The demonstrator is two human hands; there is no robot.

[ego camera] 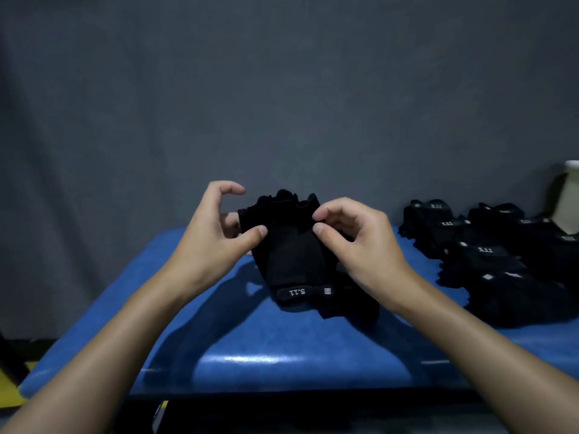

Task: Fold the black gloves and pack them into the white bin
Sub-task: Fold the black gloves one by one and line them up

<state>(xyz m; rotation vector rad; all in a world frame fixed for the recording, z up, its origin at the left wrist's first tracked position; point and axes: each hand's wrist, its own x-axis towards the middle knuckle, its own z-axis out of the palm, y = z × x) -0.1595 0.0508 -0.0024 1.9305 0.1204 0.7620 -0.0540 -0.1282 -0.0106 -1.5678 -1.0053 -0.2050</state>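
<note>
A shiny blue padded table [282, 349] holds a pile of black cloth gloves [501, 261] on the right, beside the white bin [568, 198]. One black fingerless glove [291, 245] is held up over the middle. The left hand [213, 233] pinches its left edge and the right hand [357, 239] pinches its right. It looks soft, light and floppy, so the edges are good to hold.

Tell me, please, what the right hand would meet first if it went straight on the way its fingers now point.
The right hand pinches the edge of the black glove, so the glove comes first; beyond it, probably the left hand holding the other side, though depth is unclear.
</note>
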